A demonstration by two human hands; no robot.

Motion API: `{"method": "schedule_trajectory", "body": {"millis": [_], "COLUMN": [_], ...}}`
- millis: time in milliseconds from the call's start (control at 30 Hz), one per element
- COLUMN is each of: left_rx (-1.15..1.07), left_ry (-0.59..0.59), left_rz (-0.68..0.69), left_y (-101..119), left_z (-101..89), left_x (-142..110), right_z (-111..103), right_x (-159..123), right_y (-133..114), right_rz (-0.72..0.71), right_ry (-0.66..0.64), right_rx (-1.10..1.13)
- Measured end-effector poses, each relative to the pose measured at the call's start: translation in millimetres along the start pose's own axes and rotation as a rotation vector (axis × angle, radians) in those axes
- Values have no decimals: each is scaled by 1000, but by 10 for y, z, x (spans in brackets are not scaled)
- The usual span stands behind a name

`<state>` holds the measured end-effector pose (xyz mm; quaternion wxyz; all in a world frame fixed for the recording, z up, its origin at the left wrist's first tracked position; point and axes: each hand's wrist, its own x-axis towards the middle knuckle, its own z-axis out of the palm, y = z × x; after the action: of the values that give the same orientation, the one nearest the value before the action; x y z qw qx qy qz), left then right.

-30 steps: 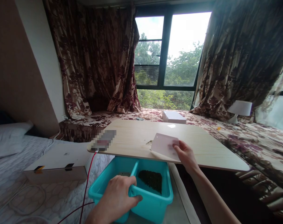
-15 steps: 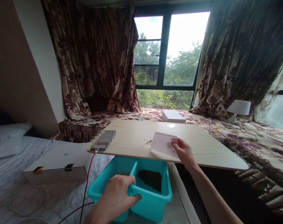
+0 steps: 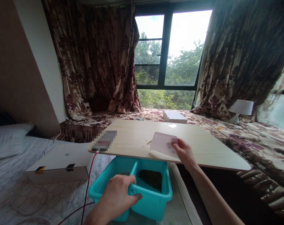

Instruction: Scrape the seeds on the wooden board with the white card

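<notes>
My right hand pinches a thin, pale rectangular plastic scraper card, its lower edge close to the tabletop near the front edge of the wood-grain table. A few dark green crumbs lie on the table just left of the card. Below the table edge sits a turquoise two-compartment bin. Its right compartment holds a heap of dark green dried leaf bits; a little pale matter is in the left one, partly hidden. My left hand grips the bin's near rim at the divider.
A blurred-out device lies on the table's left end, with a red cable hanging from it. A white box rests on the bed at left. On the window ledge are another white box and a lamp.
The card has shifted very slightly left along the table, and fewer crumbs show beside its edge. My left hand keeps its hold on the bin.
</notes>
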<state>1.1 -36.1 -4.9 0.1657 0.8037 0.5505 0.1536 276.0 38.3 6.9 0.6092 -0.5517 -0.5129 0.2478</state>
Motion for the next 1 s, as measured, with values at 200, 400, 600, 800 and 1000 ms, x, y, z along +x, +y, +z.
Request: {"method": "schedule_trajectory", "body": {"millis": [200, 400, 600, 800, 1000], "left_rx": [6, 21, 18, 41, 46], "left_ry": [-5, -8, -21, -15, -11], "left_rz": [-9, -10, -18, 3, -8], "left_y": [0, -20, -14, 11, 8], "left_z": [-4, 17, -11, -44, -31], "left_x": [8, 15, -1, -15, -6], "right_z": [7, -14, -3, 4, 29], "right_x": [6, 14, -11, -40, -69], "right_y": [21, 13, 9, -50, -24], "right_rz": [8, 19, 55, 75, 86], "right_ry": [-11, 1, -30, -59, -126], "right_rx": [7, 40, 66, 108, 105]}}
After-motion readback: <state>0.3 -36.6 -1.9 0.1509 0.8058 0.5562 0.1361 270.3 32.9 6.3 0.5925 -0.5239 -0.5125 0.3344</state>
